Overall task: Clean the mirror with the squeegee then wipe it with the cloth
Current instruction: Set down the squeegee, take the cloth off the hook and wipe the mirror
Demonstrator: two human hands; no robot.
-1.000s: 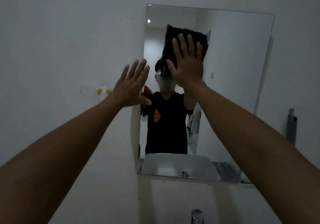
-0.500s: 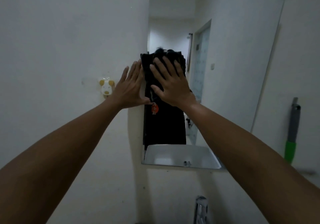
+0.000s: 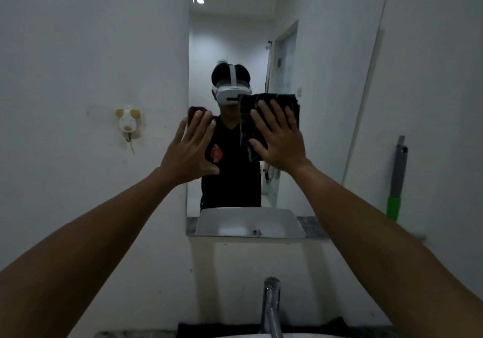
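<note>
Two flat hands on the glass: the wiping step was in hand

Both steps judged from the layout, the squeegeeing looked finished and the cloth pass under way: the mirror (image 3: 326, 102) hung on the white wall (image 3: 78, 50), and the squeegee (image 3: 398, 178), grey with a green grip, stood against that wall well to the right of the glass, untouched. Against the middle of the mirror the right hand (image 3: 281, 141) pressed the dark cloth (image 3: 271, 107), its fingers (image 3: 269, 114) straight and spread over the fabric, curled round nothing. At the mirror's left edge the left hand (image 3: 190, 152) lay flat with its fingers (image 3: 201, 126) wide, holding nothing, seemingly as a brace. Next, I judged, the cloth needed steady flat pressure carried across the right side and the lower band of glass. Below stood a tap (image 3: 270, 309); a small animal-shaped hook (image 3: 127, 123) hung on the wall to the left.
</note>
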